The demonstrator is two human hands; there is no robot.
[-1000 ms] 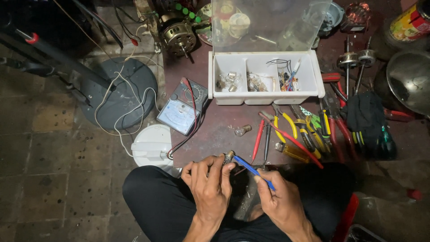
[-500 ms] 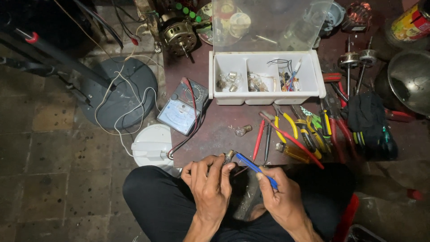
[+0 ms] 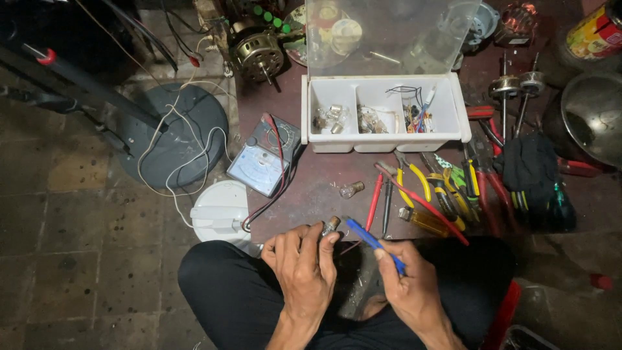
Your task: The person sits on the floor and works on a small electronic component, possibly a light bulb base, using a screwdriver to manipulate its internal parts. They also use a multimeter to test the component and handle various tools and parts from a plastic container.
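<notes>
Dim, warm overhead light; dark corners, mostly sharp.

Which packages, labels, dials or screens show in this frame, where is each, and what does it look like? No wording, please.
Analog meter: on the dark mat left of the white tray, rectangular, grey body, pale blue-white dial face, red and black leads.
Can: top right corner, cylindrical, bright yellow and red printed label, partly cut off.
Compartment tray: top centre, white plastic box, three sections, clear lid raised; no label visible.
No lit screens.
</notes>
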